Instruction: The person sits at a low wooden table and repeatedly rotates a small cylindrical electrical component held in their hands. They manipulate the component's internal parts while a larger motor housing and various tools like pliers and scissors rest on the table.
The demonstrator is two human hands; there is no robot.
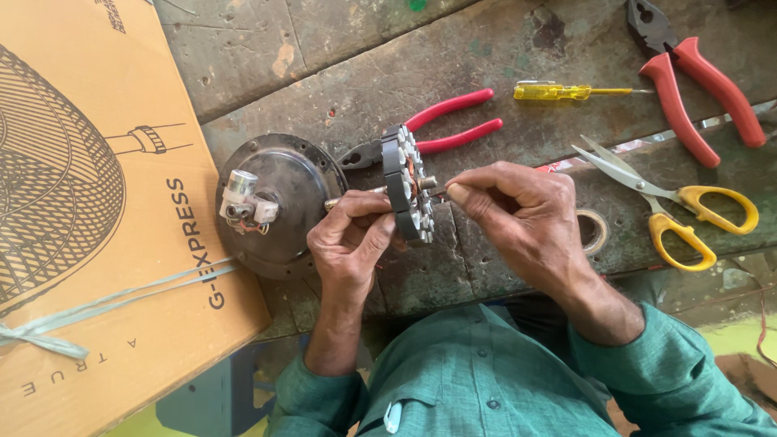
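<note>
My left hand [350,241] grips a fan motor stator [406,184], a dark ring with white slot pieces and copper winding, on its metal shaft. It holds it upright just above the worn bench. My right hand [518,217] pinches a thin wire at the stator's right face, fingertips touching the winding. A round dark motor cover [279,206] with a small white capacitor [239,188] lies just left of my left hand.
A large cardboard box [97,243] with a strap sits at the left. Red-handled pliers [453,121] lie behind the stator, a yellow screwdriver [566,91] farther back, bigger red pliers [688,81] at top right, yellow-handled scissors [680,214] at right, a tape roll [593,231] nearby.
</note>
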